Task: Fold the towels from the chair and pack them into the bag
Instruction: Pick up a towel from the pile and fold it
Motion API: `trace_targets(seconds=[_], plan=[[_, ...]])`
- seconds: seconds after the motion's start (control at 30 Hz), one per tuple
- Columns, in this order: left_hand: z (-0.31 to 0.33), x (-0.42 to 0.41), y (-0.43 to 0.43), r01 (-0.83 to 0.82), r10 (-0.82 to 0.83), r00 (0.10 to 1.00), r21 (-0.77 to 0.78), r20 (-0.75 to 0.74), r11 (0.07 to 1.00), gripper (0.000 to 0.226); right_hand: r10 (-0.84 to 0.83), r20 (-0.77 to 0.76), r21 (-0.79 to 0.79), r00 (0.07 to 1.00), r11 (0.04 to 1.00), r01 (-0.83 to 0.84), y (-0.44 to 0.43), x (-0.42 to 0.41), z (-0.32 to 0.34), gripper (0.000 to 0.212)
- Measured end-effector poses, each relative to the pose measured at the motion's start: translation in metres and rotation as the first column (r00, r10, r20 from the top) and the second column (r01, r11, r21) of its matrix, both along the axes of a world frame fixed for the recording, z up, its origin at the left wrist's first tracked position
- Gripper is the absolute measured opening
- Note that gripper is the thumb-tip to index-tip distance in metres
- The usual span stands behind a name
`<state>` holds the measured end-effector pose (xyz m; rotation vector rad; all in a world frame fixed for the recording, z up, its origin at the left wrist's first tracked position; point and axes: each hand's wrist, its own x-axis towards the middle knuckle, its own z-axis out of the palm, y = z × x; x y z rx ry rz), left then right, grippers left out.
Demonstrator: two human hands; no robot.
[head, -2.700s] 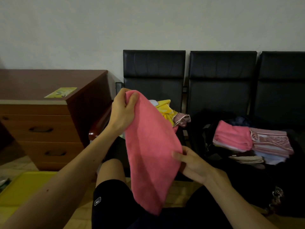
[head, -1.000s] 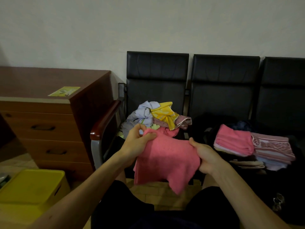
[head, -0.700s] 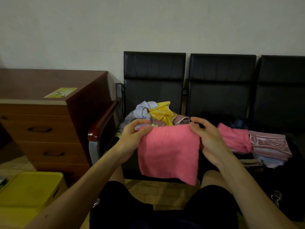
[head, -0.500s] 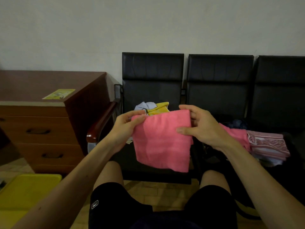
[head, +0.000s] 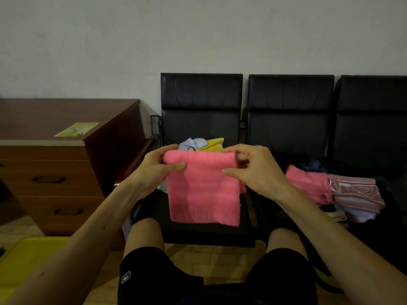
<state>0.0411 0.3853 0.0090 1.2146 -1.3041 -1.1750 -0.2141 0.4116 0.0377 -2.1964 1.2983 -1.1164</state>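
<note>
A pink towel (head: 203,190), folded into a hanging rectangle, is held up in front of me above my knees. My left hand (head: 154,170) pinches its top left corner and my right hand (head: 253,170) pinches its top right corner. Behind it, a pile of unfolded towels (head: 201,143), pale blue and yellow, lies on the left black chair (head: 201,102); most of the pile is hidden. On the middle seat to the right, folded towels, one pink (head: 308,183) and one striped (head: 356,192), lie stacked in the dark bag (head: 392,186).
A brown wooden drawer cabinet (head: 55,172) stands at the left, with a yellow sticker (head: 77,129) on top. A yellow box (head: 28,258) sits on the floor at the lower left. Three black chairs line the wall. My bare knees are below the towel.
The pink towel hung long from my raised left hand, then was gathered and folded; now both hands hold its top edge level as a shorter, neat rectangle.
</note>
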Motion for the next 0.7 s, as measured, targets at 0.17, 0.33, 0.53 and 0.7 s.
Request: trace_targets(seconds=[0.17, 0.33, 0.53, 0.7], plan=[[-0.002, -0.005, 0.002, -0.062, 0.132, 0.955, -0.255, 0.266, 0.965, 0.036, -0.099, 0.014, -0.030, 0.995, 0.995, 0.099, -0.008, -0.009, -0.004, 0.045], [-0.003, -0.006, 0.003, -0.047, 0.327, 0.786, -0.477, 0.525, 0.878, 0.035, -0.103, -0.160, -0.004, 0.982, 0.995, 0.104, -0.015, -0.019, -0.007, 0.043], [-0.004, -0.015, 0.009, -0.007, 0.391, 0.703, -0.545, 0.594, 0.839, 0.032, -0.139, -0.156, 0.044, 0.978, 0.988, 0.148, -0.026, -0.032, -0.019, 0.013], [-0.001, -0.034, 0.000, -0.001, 0.288, 0.787, -0.466, 0.546, 0.885, 0.018, -0.165, -0.331, 0.042, 0.929, 0.981, 0.189, -0.037, -0.048, -0.042, 0.017]])
